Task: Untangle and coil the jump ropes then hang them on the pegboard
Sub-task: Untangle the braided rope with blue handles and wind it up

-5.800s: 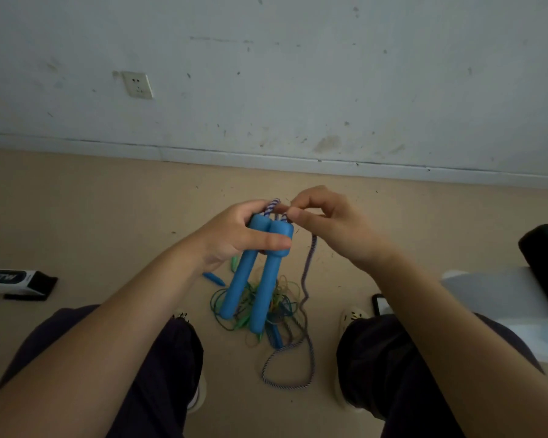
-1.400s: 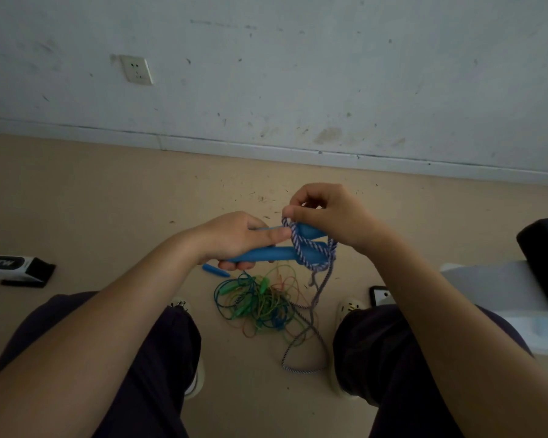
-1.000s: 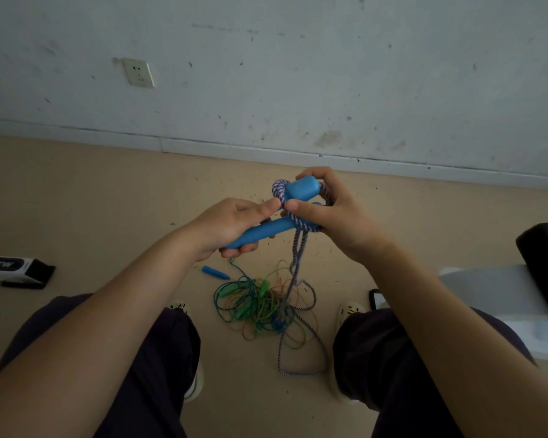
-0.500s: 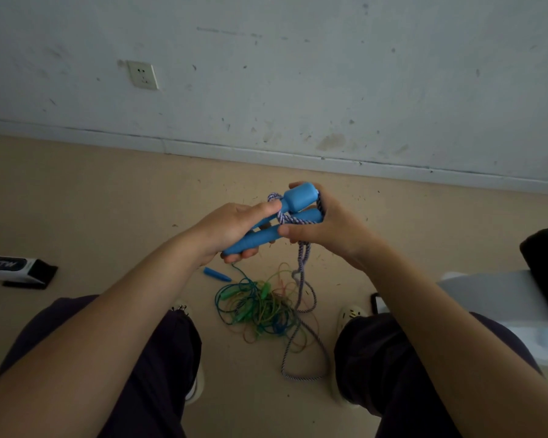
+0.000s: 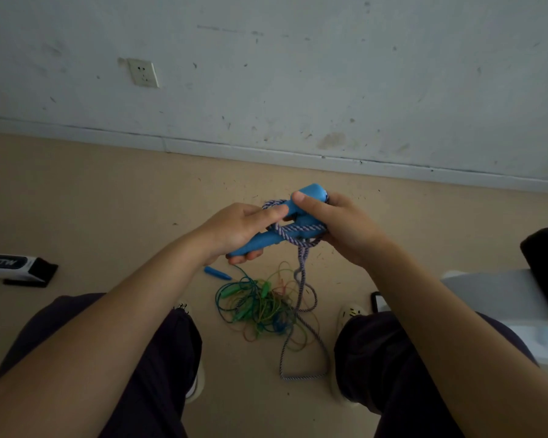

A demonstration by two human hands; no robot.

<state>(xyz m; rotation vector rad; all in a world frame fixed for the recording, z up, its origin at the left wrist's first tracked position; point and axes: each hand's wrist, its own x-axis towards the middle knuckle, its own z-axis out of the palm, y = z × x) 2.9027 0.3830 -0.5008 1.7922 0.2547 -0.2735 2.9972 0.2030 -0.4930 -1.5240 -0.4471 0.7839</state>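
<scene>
Two blue jump-rope handles (image 5: 260,240) lie side by side, tilted up to the right, above the floor. My left hand (image 5: 238,226) grips their lower ends, its index finger stretched along the top. My right hand (image 5: 339,226) holds their upper ends, thumb on the topmost handle. The purple-and-white braided rope (image 5: 298,230) is wound several turns around the handles; its free length hangs to the floor and loops near my right foot. Below lies a tangle of thin green, blue and yellow ropes (image 5: 263,306). No pegboard is in view.
A loose blue handle (image 5: 217,273) lies on the tan floor left of the tangle. A black-and-white box (image 5: 16,268) sits at the far left. A phone (image 5: 377,301) and a grey-and-black seat (image 5: 513,295) are at the right. My knees flank the tangle.
Over the last seconds the handles went from hanging upright to lying tilted, and the braided rope got wound around them. Less rope lies on the floor. My right thumb now presses on the top handle.
</scene>
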